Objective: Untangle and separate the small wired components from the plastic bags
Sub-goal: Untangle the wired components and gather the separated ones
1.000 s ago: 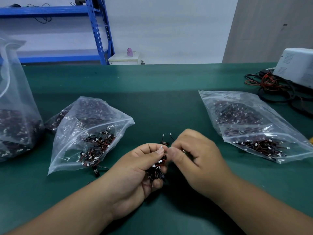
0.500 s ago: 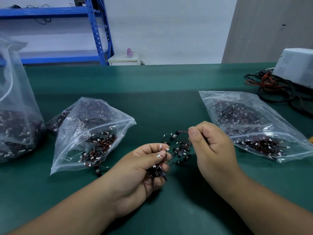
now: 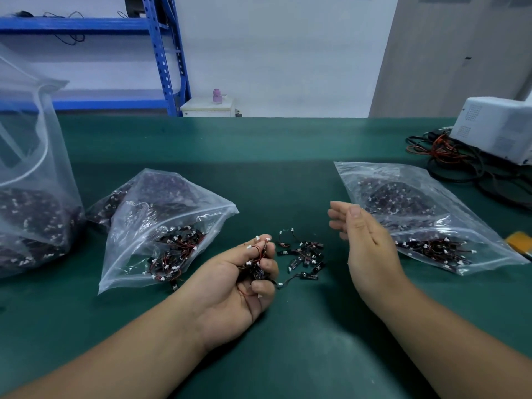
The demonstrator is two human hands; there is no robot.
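Several wired components (image 3: 305, 256) lie loose between the hands; the left hand (image 3: 230, 292) clutches a tangled clump (image 3: 255, 271), the right hand (image 3: 365, 240) hovers slack and empty. Light, limp, snag-prone, they look best pinched by their black bodies, not the thin wires.

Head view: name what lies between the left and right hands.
In the head view, a loose scatter of small wired components lies on the green mat between the left hand, which grips more of them, and the right hand.
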